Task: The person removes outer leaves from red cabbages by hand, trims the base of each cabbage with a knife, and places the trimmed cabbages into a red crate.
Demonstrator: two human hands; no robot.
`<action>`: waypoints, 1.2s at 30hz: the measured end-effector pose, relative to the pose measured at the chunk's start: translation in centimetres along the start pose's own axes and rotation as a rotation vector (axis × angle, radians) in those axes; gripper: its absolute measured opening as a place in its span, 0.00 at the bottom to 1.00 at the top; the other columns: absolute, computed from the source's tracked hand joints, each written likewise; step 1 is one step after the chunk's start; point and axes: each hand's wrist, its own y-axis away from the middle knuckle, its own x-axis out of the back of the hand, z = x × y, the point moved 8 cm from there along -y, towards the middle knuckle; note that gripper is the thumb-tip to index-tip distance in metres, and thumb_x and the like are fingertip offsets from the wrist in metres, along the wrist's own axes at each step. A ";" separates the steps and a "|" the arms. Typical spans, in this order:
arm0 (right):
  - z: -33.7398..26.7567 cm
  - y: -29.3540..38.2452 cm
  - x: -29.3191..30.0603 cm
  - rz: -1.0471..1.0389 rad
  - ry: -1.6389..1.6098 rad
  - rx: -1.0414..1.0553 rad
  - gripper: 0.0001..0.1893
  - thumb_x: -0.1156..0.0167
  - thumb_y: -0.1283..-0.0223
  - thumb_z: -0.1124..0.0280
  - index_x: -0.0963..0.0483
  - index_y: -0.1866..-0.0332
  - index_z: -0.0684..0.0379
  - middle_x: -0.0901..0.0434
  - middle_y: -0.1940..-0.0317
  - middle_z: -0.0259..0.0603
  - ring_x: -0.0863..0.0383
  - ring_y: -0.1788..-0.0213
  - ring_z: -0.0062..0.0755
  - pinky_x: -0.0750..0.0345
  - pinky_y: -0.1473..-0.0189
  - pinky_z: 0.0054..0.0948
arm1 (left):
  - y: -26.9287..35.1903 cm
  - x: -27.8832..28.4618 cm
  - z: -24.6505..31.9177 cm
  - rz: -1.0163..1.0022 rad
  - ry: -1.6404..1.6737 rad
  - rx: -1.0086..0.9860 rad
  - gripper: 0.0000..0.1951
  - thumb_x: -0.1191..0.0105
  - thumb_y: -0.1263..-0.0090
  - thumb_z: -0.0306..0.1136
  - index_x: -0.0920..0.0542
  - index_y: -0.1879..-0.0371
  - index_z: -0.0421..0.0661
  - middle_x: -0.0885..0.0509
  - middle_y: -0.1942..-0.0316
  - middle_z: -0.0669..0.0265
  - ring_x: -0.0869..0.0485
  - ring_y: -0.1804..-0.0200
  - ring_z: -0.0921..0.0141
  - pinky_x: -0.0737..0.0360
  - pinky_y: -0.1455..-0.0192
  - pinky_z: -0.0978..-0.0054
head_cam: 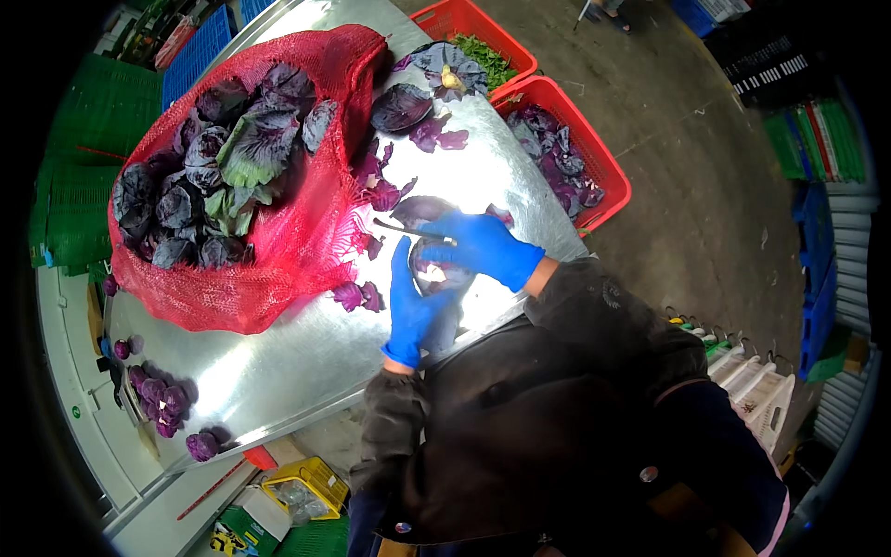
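On the stainless steel table (278, 376) a red cabbage (445, 273) with a pale cut stem lies between my blue-gloved hands. My left hand (418, 303) rests against its near left side, thumb and fingers spread around it. In my right hand (470, 244) is a knife (411, 230), held over the cabbage with the blade pointing left. Loose purple leaves (358, 296) are scattered beside the hands. A large red mesh sack (299, 278), open at the top, holds many dark red cabbages (202, 160) at the far left of the table.
Trimmed small cabbages (163, 400) stand at the table's left end. Beyond the right edge are a red crate (612, 170) of cabbage leaves and another red crate (522, 52) of green leaves. A yellow basket (327, 480) sits below the near edge. A person's legs (612, 14) show at the top.
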 end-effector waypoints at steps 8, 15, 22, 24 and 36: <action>4.7 1.6 2.5 0.171 0.207 -0.270 0.18 0.38 0.39 0.54 0.22 0.49 0.53 0.16 0.61 0.46 0.16 0.67 0.49 0.19 0.64 0.39 | 1.1 0.2 -1.0 0.300 -0.432 -0.131 0.49 0.28 0.45 0.32 0.46 0.26 0.41 0.39 0.30 0.52 0.39 0.27 0.60 0.40 0.25 0.64; -0.1 1.8 2.3 -0.019 -0.043 -0.056 0.26 0.42 0.34 0.48 0.27 0.36 0.51 0.17 0.52 0.46 0.16 0.51 0.47 0.20 0.50 0.34 | -1.0 0.5 -1.8 0.137 -0.270 -0.108 0.50 0.30 0.44 0.26 0.50 0.25 0.39 0.39 0.30 0.49 0.33 0.31 0.61 0.32 0.29 0.67; -1.9 1.2 1.8 -0.145 0.275 -0.024 0.28 0.50 0.31 0.43 0.26 0.41 0.57 0.16 0.60 0.50 0.15 0.62 0.50 0.20 0.60 0.41 | -0.5 -2.7 3.0 0.039 0.045 -0.017 0.39 0.35 0.39 0.26 0.43 0.31 0.36 0.30 0.39 0.52 0.27 0.38 0.62 0.25 0.39 0.67; 1.6 -1.0 1.9 -0.216 0.128 -0.233 0.28 0.51 0.32 0.43 0.23 0.45 0.58 0.16 0.59 0.51 0.15 0.61 0.51 0.20 0.59 0.41 | -0.2 -2.0 2.3 0.083 -0.084 -0.045 0.44 0.31 0.41 0.30 0.44 0.29 0.34 0.32 0.36 0.49 0.29 0.35 0.59 0.30 0.34 0.66; 3.9 -0.7 6.8 0.265 0.401 -0.206 0.29 0.38 0.41 0.54 0.31 0.36 0.51 0.22 0.49 0.49 0.16 0.59 0.48 0.20 0.60 0.40 | 1.7 0.9 0.0 0.162 -0.190 -0.183 0.42 0.38 0.42 0.27 0.45 0.28 0.35 0.35 0.32 0.55 0.35 0.30 0.64 0.37 0.28 0.67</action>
